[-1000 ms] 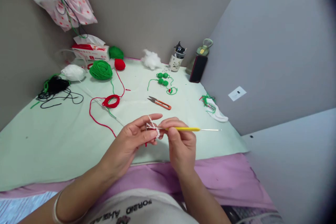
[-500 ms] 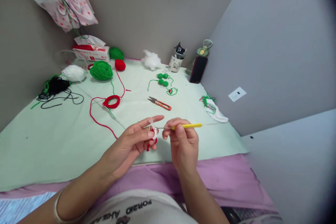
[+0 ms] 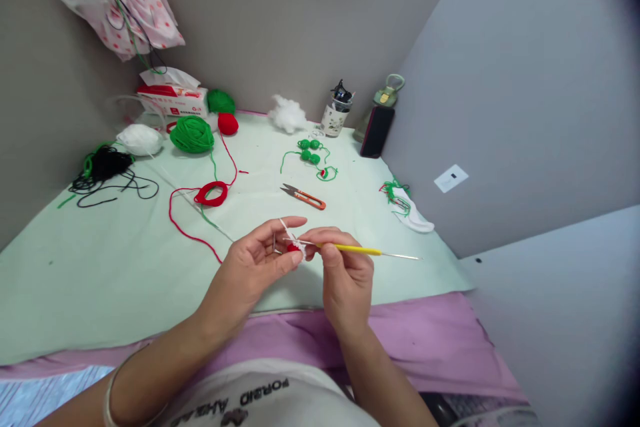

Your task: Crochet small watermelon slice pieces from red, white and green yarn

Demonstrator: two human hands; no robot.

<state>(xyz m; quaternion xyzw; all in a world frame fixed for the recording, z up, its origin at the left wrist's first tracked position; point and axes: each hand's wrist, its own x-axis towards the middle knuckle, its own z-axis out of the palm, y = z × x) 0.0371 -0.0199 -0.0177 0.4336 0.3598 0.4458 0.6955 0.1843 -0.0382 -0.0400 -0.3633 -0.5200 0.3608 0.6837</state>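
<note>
So the left hand is angled in from 8 o'clock, thumb and fingers pinching the little red-and-white crochet piece at the dial's centre, index finger stuck out toward 3 with white yarn across it. Right hand sits at 4, gripping the yellow crochet hook pen-style, orange snips lying up at 12.

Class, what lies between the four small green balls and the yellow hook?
The snips lie there, with a small red-and-green piece closer to the balls than to the hook. The head view shows this.
</note>
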